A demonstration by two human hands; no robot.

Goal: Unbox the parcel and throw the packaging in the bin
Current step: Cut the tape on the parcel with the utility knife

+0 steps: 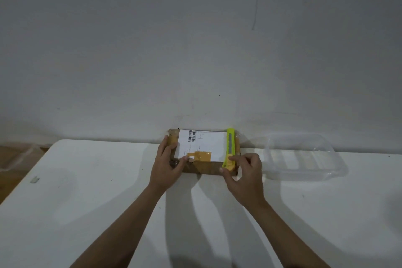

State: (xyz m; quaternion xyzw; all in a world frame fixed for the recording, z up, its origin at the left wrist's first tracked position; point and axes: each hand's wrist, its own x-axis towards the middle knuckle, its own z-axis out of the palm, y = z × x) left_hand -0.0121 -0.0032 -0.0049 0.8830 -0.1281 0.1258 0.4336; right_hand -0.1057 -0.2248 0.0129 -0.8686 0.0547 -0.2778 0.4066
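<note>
Head view: the parcel [202, 154] lies sealed on the table [87, 191]; it is steadied by the spread left hand [167, 165]; the cutter [229, 150] is seemingly pinched by the right hand [243, 172]; unboxing and binning remain.

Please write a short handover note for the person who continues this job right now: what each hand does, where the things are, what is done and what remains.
Left hand: rests on the parcel's left end, steadying it.
Right hand: fingers pinch the near end of the yellow-green cutter, which lies on the parcel.
Parcel: flat on the white table by the wall, still taped shut.
Clear plastic container: right of the parcel.
Done: nothing opened.
Left: cut the tape, unpack, bin the packaging. No bin is in view.
</note>
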